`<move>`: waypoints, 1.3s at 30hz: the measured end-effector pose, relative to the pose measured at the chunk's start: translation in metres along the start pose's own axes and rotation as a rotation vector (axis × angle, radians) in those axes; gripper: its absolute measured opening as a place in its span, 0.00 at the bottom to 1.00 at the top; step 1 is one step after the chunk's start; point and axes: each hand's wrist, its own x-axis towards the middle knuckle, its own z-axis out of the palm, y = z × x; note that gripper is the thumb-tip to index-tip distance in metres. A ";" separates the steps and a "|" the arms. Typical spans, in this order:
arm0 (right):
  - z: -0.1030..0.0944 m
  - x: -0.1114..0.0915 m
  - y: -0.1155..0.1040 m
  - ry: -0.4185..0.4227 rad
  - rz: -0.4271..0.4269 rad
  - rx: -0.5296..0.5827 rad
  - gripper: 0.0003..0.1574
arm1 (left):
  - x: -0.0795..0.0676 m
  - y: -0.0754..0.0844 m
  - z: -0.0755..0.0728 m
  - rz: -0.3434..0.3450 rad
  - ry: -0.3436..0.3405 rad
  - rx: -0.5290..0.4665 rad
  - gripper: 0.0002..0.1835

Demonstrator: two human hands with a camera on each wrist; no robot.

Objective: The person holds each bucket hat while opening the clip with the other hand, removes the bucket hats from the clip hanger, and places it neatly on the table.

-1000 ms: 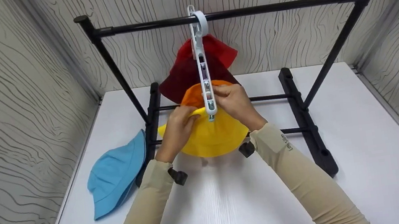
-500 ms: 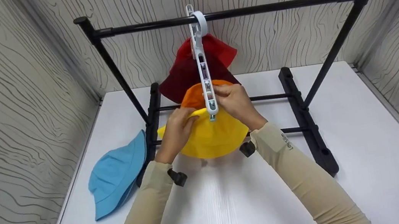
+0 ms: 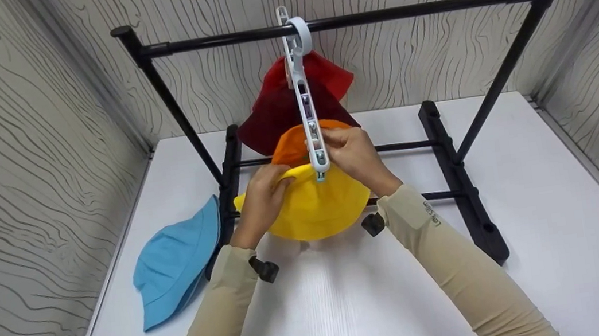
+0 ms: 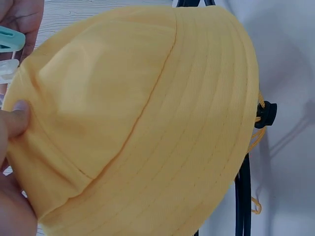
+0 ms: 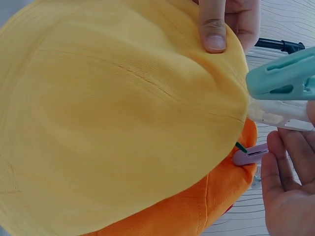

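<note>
A yellow bucket hat [image 3: 316, 203] hangs crown-up at the near end of a white clip hanger [image 3: 309, 114]. My left hand [image 3: 264, 198] pinches its crown, thumb on the near side in the left wrist view. My right hand [image 3: 355, 155] holds the hanger's front part, its fingertips showing behind the bar. In the right wrist view, a teal clip [image 5: 280, 78] has its tip right at the edge of the yellow crown. Behind, an orange hat [image 5: 197, 196] hangs beside a purple clip [image 5: 250, 155]. A black cord toggle [image 4: 266, 114] dangles under the yellow brim.
The hanger hooks over the crossbar [image 3: 400, 12] of a black rack. Farther back hang a maroon hat [image 3: 275, 116] and a red hat [image 3: 333, 74]. A light blue bucket hat [image 3: 173, 265] lies on the white table [image 3: 570, 248], against the rack's left foot.
My left hand and the yellow hat have shifted slightly toward me and to the left. The hanger's front end has swung slightly right, while my right hand stays nearly in place.
</note>
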 end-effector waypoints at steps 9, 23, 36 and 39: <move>0.000 -0.002 0.003 -0.021 -0.015 0.003 0.20 | -0.005 -0.004 -0.002 0.013 0.015 0.008 0.10; -0.003 -0.004 0.003 -0.069 0.032 -0.029 0.26 | -0.013 -0.012 -0.005 0.002 0.044 -0.021 0.10; -0.004 -0.004 0.007 -0.092 0.045 0.017 0.27 | -0.023 -0.025 -0.011 -0.058 0.047 -0.017 0.10; -0.003 -0.003 0.007 -0.086 0.037 0.021 0.28 | -0.025 -0.029 -0.012 -0.087 0.041 -0.015 0.11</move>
